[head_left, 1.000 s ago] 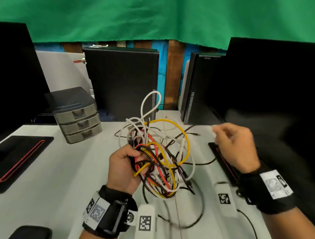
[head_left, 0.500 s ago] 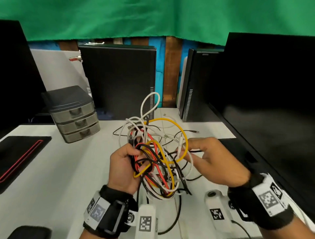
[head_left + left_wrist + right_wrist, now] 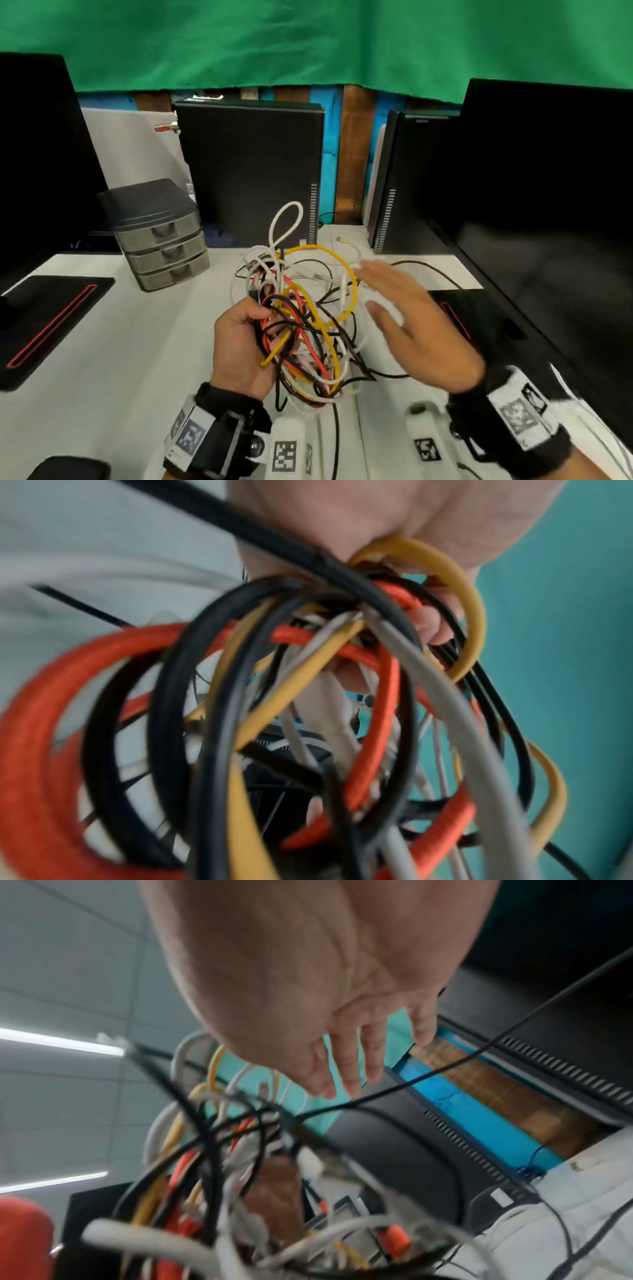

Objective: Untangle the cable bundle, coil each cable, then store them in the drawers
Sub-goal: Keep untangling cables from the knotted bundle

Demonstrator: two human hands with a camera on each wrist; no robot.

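Observation:
A tangled cable bundle (image 3: 308,322) of white, yellow, red and black cables is held up above the white table (image 3: 113,346). My left hand (image 3: 245,342) grips the bundle's left side, fingers curled round several strands (image 3: 387,610). My right hand (image 3: 407,318) is beside the bundle's right edge with straight, spread fingers (image 3: 346,1069), holding nothing. A grey three-drawer unit (image 3: 161,236) stands at the back left, all drawers shut. The bundle (image 3: 240,1164) fills the lower part of the right wrist view.
Two black computer towers (image 3: 253,171) (image 3: 400,185) stand at the back, dark monitors at left (image 3: 37,164) and right (image 3: 548,212). Black pads with red trim lie at left (image 3: 48,322) and right (image 3: 479,318). A black cable (image 3: 428,270) trails over the table.
My right hand, earlier pinching strands at the bundle's right side, has let go and opened, its fingers now spread. The left hand keeps its grip on the bundle.

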